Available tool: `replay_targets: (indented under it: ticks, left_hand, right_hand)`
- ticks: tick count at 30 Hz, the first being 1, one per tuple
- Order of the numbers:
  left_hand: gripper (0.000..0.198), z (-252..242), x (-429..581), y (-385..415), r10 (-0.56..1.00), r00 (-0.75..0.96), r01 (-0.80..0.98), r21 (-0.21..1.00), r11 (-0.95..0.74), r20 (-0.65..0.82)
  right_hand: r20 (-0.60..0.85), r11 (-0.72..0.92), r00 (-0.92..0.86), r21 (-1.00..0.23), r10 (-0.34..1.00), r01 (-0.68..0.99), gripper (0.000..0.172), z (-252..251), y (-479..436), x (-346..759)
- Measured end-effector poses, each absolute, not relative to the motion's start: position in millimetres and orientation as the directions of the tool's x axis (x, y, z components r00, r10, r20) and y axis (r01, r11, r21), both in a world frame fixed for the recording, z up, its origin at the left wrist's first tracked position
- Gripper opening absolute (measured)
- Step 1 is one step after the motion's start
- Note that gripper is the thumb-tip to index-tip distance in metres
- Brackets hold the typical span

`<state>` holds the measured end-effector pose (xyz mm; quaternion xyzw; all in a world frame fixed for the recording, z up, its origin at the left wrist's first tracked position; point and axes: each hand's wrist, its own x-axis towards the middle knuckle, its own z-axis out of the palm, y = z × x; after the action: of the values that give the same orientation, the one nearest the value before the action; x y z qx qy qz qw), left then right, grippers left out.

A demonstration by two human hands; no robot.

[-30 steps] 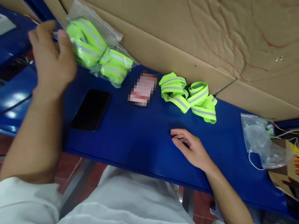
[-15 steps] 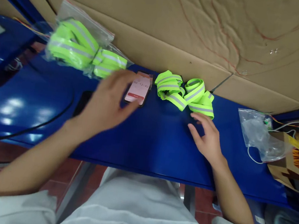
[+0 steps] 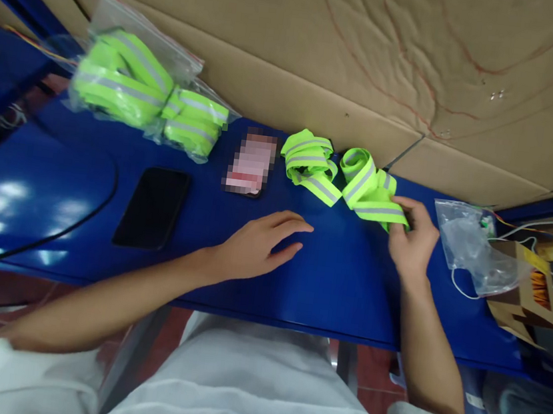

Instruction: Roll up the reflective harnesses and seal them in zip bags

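Yellow-green reflective strap [image 3: 360,182], one end pinched in the grip of the right hand [image 3: 414,241]; left hand [image 3: 262,244], grip parted, fingertips rightward, over the blue tabletop [image 3: 289,303].

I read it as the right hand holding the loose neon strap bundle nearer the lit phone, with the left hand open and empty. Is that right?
Not quite: the head view shows the right hand holding the farther bundle from the lit phone, not the nearer bundle. The left hand is indeed open and empty.
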<state>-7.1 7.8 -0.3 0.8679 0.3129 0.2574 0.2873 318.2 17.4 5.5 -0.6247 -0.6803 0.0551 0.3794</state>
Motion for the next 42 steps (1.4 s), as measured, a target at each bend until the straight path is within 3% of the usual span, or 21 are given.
replay_targets:
  ticks: [3,6,8,10,13,16,20,23,25,30,33,37,39,42]
  left_hand:
    - [0.035,4,-8,10,0.766,0.629,0.299,0.869,-0.394,0.131]
    - [0.054,4,-2,10,0.705,0.696,0.088,0.991,0.103,-0.136]
    - [0.070,1,3,11,0.571,0.777,-0.032,0.888,0.459,-0.266]
    - [0.077,0,4,12,0.491,0.814,-0.087,0.773,0.629,-0.309]
    - [0.078,2,1,12,0.497,0.795,-0.057,0.773,0.632,-0.347]
    - [0.071,5,-5,14,0.521,0.751,-0.003,0.787,0.617,-0.406]
    - [0.069,10,-11,19,0.507,0.719,-0.058,0.686,0.726,-0.475]
    - [0.065,14,-13,20,0.471,0.730,-0.079,0.623,0.778,-0.496]
    - [0.062,17,-12,20,0.457,0.752,-0.080,0.622,0.779,-0.475]
    - [0.077,19,-16,18,0.382,0.865,-0.087,0.651,0.754,-0.327]
    - [0.079,15,-21,19,0.383,0.891,-0.126,0.675,0.727,-0.246]
    - [0.072,10,-24,23,0.457,0.862,-0.226,0.642,0.733,-0.218]
    - [0.075,9,-23,26,0.442,0.877,-0.252,0.602,0.758,-0.190]
    - [0.081,9,-20,31,0.455,0.878,-0.279,0.611,0.741,-0.152]
  right_hand:
    - [0.567,0.267,0.198,-0.630,0.799,0.729,0.029,26,-5,308]
    - [0.688,0.384,0.126,-0.537,0.715,0.751,0.027,38,-36,281]
    - [0.621,0.578,-0.240,-0.425,0.746,0.697,0.036,36,-54,255]
    - [0.465,0.766,-0.610,-0.352,0.642,0.538,0.045,29,-66,230]
    - [0.325,0.877,-0.826,-0.310,0.461,0.367,0.050,19,-75,207]
    - [0.392,0.889,-0.802,-0.276,0.451,0.366,0.047,18,-72,211]
    - [0.442,0.783,-0.650,-0.276,0.618,0.557,0.068,30,-55,242]
    - [0.298,0.625,-0.549,-0.377,0.781,0.683,0.093,35,-42,258]
    - [0.239,0.599,-0.552,-0.400,0.799,0.694,0.097,34,-38,258]
    - [0.234,0.598,-0.556,-0.429,0.798,0.677,0.088,28,-42,240]
    - [0.217,0.503,-0.469,-0.561,0.856,0.657,0.068,32,-42,241]
    - [0.103,0.264,-0.330,-0.829,0.938,0.493,0.031,37,-37,253]
    - [0.002,0.115,-0.283,-0.917,0.959,0.381,0.028,35,-35,255]
    - [-0.177,-0.138,-0.232,-0.975,0.956,0.176,0.037,32,-35,254]
